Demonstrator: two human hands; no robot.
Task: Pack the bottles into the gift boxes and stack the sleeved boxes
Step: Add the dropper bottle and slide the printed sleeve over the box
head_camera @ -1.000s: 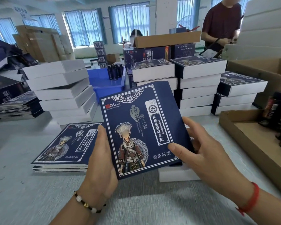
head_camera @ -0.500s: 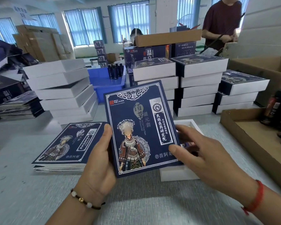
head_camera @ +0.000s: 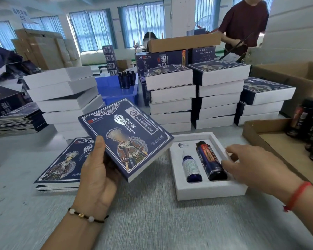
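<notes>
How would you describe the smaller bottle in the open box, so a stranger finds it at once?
Look at the open white box on the table, near the right hand. Two bottles lie inside it. The smaller bottle is the left one: blue with a white label, beside the larger dark bottle.

The grey tabletop [head_camera: 152,222] carries an open white gift box [head_camera: 211,193]. Left of it lies a pile of flat sleeves [head_camera: 61,170]; behind it stand stacks of sleeved boxes [head_camera: 219,103]; right, a cardboard tray [head_camera: 278,150].
</notes>
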